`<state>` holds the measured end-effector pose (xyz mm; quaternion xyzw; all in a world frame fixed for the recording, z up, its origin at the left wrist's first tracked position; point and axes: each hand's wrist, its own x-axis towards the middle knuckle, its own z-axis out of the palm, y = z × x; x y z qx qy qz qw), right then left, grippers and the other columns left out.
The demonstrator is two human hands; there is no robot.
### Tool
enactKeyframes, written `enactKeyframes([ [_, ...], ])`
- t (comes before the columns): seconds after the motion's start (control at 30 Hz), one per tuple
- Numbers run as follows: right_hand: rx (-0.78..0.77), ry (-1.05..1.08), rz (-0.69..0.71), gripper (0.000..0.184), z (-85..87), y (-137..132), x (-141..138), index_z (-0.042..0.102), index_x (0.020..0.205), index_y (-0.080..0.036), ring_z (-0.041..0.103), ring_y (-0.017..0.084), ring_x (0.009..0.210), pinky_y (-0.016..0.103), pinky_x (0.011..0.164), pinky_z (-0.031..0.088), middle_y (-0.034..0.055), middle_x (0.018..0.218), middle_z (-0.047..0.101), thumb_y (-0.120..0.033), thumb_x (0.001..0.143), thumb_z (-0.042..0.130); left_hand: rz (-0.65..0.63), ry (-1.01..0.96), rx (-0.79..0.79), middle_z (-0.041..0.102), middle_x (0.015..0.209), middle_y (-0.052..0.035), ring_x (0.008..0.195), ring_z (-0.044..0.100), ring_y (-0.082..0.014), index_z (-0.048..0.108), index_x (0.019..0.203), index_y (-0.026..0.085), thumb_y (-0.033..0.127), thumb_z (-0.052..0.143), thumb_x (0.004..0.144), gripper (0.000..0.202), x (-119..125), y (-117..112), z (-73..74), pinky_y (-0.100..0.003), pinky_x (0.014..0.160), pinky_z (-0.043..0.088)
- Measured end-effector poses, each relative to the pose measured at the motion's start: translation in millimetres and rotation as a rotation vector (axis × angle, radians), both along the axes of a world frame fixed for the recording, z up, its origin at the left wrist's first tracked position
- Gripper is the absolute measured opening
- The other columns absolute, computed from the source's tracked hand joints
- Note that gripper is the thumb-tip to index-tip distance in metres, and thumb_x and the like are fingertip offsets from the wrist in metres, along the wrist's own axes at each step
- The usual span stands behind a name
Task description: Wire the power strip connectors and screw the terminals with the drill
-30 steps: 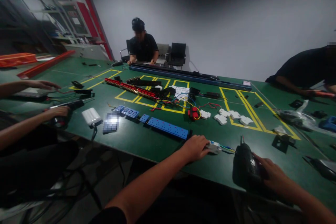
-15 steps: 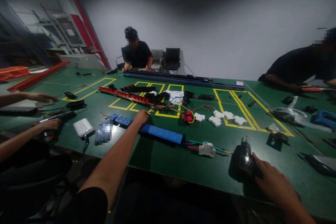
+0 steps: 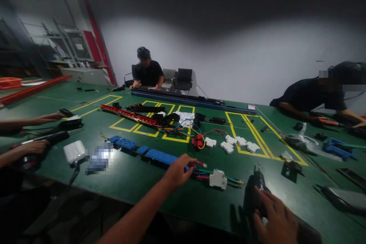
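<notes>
My left hand [image 3: 181, 171] is closed in a pinch over the right end of a blue socket strip [image 3: 161, 156]. From its fingertips sticks out a red wire [image 3: 199, 162] with a small pale tip. Just to the right, a white circuit breaker [image 3: 218, 179] lies among red and green wires joined to the strip. My right hand [image 3: 274, 211] is wrapped round a black power drill [image 3: 258, 185], whose bit points away from me. Part of the drill's body is hidden under the fingers.
Beyond the strip lie a red busbar rail [image 3: 130, 115], a red connector [image 3: 198, 142] and several white breakers [image 3: 228, 146]. A long dark blue housing [image 3: 188, 100] spans the back. At left, a co-worker's hand [image 3: 37, 148] grips another drill. Two people sit across the table.
My left hand has moved right and nearer from the busbar rail to the strip's right end. My right hand has shifted onto the drill's body. The view has tilted up slightly.
</notes>
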<state>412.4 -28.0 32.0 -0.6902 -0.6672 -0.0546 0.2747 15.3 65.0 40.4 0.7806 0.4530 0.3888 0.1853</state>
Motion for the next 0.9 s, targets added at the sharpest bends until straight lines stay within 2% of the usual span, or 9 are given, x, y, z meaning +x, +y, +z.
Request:
enactKeyframes([
  [0.07, 0.015, 0.294, 0.094, 0.053, -0.8, -8, -45, 0.070, 0.138, -0.027, 0.068, 0.037, 0.112, 0.060, 0.102, 0.054, 0.0125, 0.119, 0.072, -0.055, 0.095, 0.057, -0.173, -0.076, 0.022, 0.072, 0.106, -0.0073, 0.097, 0.069, -0.0216, 0.074, 0.127, 0.023, 0.018, 0.067, 0.094, 0.033, 52, -26, -13.8, -0.033, 0.088, 0.057],
  [0.13, -0.101, 0.665, 0.184, 0.062, -2.8, -15, -81, 0.068, 0.139, -0.023, 0.072, 0.028, 0.089, 0.046, 0.088, 0.060, 0.0079, 0.098, 0.074, -0.064, 0.092, 0.065, -0.242, -0.140, 0.032, 0.074, 0.108, -0.0083, 0.101, 0.069, -0.0228, 0.075, 0.126, 0.022, 0.017, 0.068, 0.093, 0.033, 90, -45, -25.4, -0.035, 0.093, 0.057],
  [0.2, -0.240, 0.950, 0.193, 0.064, -4.0, -19, -101, 0.071, 0.130, -0.020, 0.067, 0.023, 0.066, 0.036, 0.066, 0.059, 0.0046, 0.082, 0.072, -0.071, 0.092, 0.064, -0.266, -0.163, 0.007, 0.075, 0.110, -0.0090, 0.104, 0.069, -0.0234, 0.075, 0.126, 0.021, 0.017, 0.067, 0.094, 0.033, 111, -57, -33.8, -0.036, 0.096, 0.057],
  [0.27, -0.273, 1.072, 0.185, 0.060, -4.1, -19, -105, 0.075, 0.118, -0.020, 0.067, 0.021, 0.066, 0.033, 0.059, 0.057, 0.0051, 0.082, 0.073, -0.073, 0.091, 0.066, -0.290, -0.129, -0.038, 0.075, 0.108, -0.0088, 0.102, 0.069, -0.0231, 0.075, 0.126, 0.021, 0.017, 0.064, 0.097, 0.032, 117, -61, -38.9, -0.036, 0.095, 0.057],
  [0.4, -0.323, 1.033, 0.211, 0.052, -5.8, -12, -88, 0.077, 0.107, -0.021, 0.071, 0.022, 0.073, 0.033, 0.063, 0.059, 0.0050, 0.086, 0.077, -0.069, 0.087, 0.073, -0.300, 0.023, -0.063, 0.075, 0.109, -0.0097, 0.104, 0.069, -0.0252, 0.075, 0.126, 0.021, 0.023, 0.065, 0.101, 0.027, 111, -55, -37.8, -0.039, 0.096, 0.056],
  [0.53, -0.229, 0.957, 0.076, 0.047, -15.0, 4, -67, 0.074, 0.106, -0.020, 0.076, 0.025, 0.081, 0.039, 0.079, 0.062, 0.0087, 0.095, 0.081, -0.064, 0.091, 0.070, -0.276, 0.142, 0.013, 0.073, 0.121, -0.0114, 0.118, 0.064, -0.0296, 0.076, 0.125, 0.023, 0.032, 0.068, 0.103, 0.025, 108, -42, -21.9, -0.046, 0.109, 0.050],
  [0.67, -0.156, 0.901, -0.022, 0.043, -24.6, 15, -61, 0.073, 0.107, -0.021, 0.078, 0.030, 0.099, 0.045, 0.096, 0.060, 0.0129, 0.105, 0.082, -0.061, 0.094, 0.067, -0.064, 0.183, 0.061, 0.064, 0.130, -0.0135, 0.122, 0.060, -0.0317, 0.067, 0.141, 0.023, 0.035, 0.076, 0.097, 0.047, 116, -22, -9.2, -0.047, 0.111, 0.048],
  [0.77, -0.122, 0.878, -0.049, 0.039, -30.3, 19, -61, 0.072, 0.106, -0.021, 0.078, 0.031, 0.102, 0.048, 0.100, 0.059, 0.0132, 0.106, 0.082, -0.059, 0.095, 0.067, -0.014, 0.251, 0.028, 0.057, 0.137, -0.0157, 0.128, 0.058, -0.0346, 0.052, 0.157, 0.021, 0.038, 0.083, 0.091, 0.076, 124, -5, -11.4, -0.048, 0.113, 0.047],
  [0.9, -0.108, 0.923, -0.052, 0.041, -35.7, 29, -55, 0.067, 0.112, -0.021, 0.078, 0.030, 0.107, 0.049, 0.102, 0.060, 0.0141, 0.111, 0.082, -0.059, 0.098, 0.061, -0.076, 0.281, -0.095, 0.059, 0.133, -0.0132, 0.123, 0.063, -0.0321, 0.059, 0.147, 0.021, 0.034, 0.084, 0.090, 0.063, 127, 10, -24.8, -0.043, 0.110, 0.050],
])
